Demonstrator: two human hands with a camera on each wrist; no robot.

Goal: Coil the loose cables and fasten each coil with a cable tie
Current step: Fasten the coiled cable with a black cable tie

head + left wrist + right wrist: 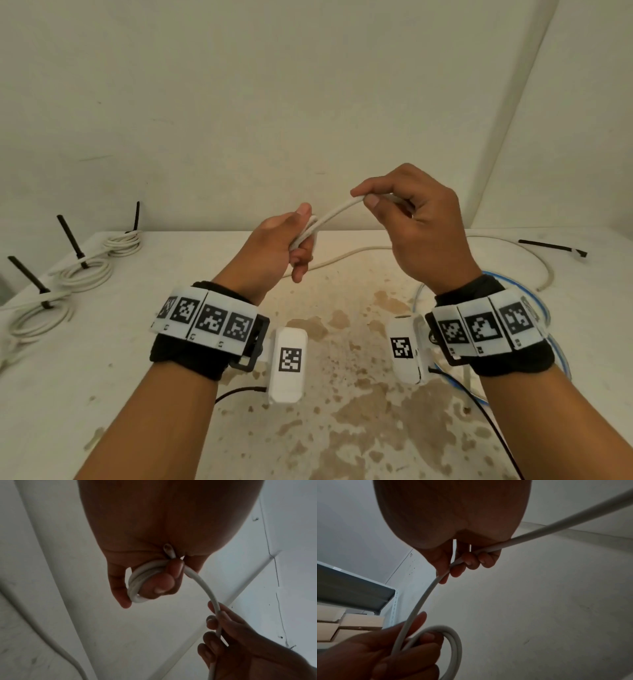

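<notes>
Above the stained table, both hands were lifted and worked on one white cable. The left hand gripped a small coil of this cable; in the left wrist view some turns passed around its curled fingers, probably so that the loops could not spring open. The right hand pinched the free run of the same cable between thumb and fingers, higher than the table, and I judged that it fed the next turn toward the coil. The rest of the cable hung down from this hand and lay in a wide curve on the far right part of the table, so the coiling seemed not finished.

At the far left edge of the table lay three finished coils, each one fastened with a black cable tie whose tail stood up. One more loose tie lay at the far right side of the table, perhaps kept there for this cable. A thin blue cable lay on the table under the right wrist.

No brand or readable words were visible; the wrist bands carried only black and white square code markers.
</notes>
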